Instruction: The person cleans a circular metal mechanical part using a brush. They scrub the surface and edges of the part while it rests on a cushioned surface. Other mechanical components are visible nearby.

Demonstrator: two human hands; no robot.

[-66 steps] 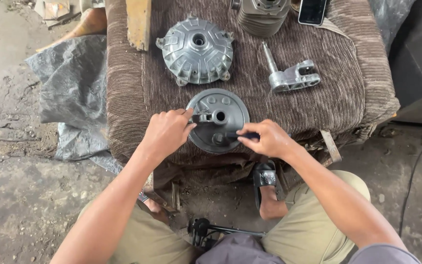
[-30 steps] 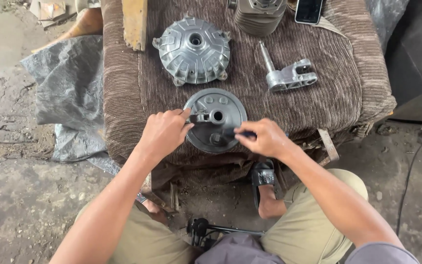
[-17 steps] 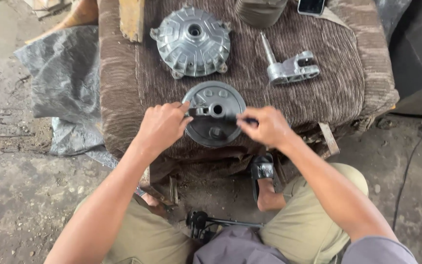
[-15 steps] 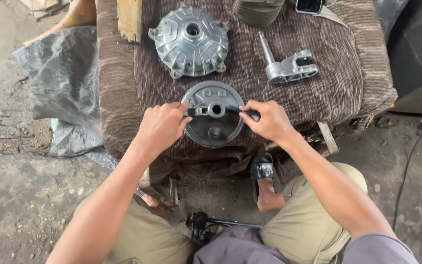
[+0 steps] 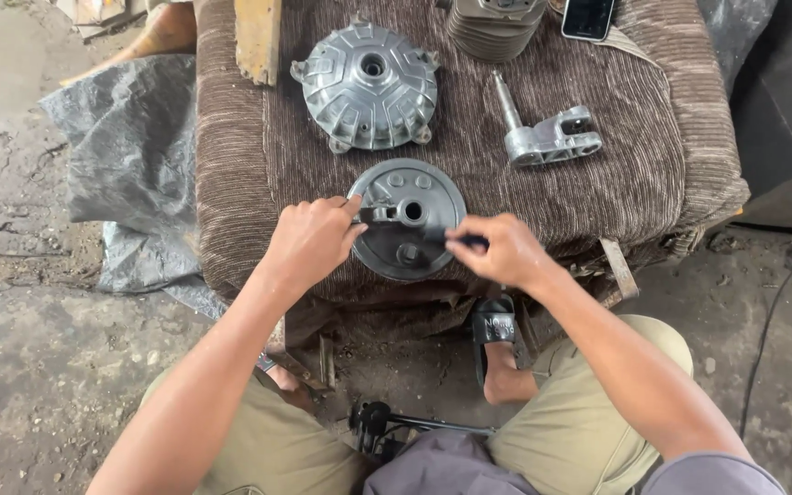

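Both hands on round plate (image 5: pixel 407 220): L hand (image 5: pixel 309 243) steadies rim, R hand (image 5: pixel 499 249) pinches dark tool (image 5: pixel 456 238)

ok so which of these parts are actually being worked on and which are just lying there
In hand:
round grey metal plate with a centre hole, steadied by the left hand
thin dark tool, pinched in the right hand

Lying about:
ribbed silver metal hub
silver forked metal bracket
finned grey cylinder
black phone

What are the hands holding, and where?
The left hand grips the round metal plate by its left edge. The right hand pinches a dark tool near its handle end.
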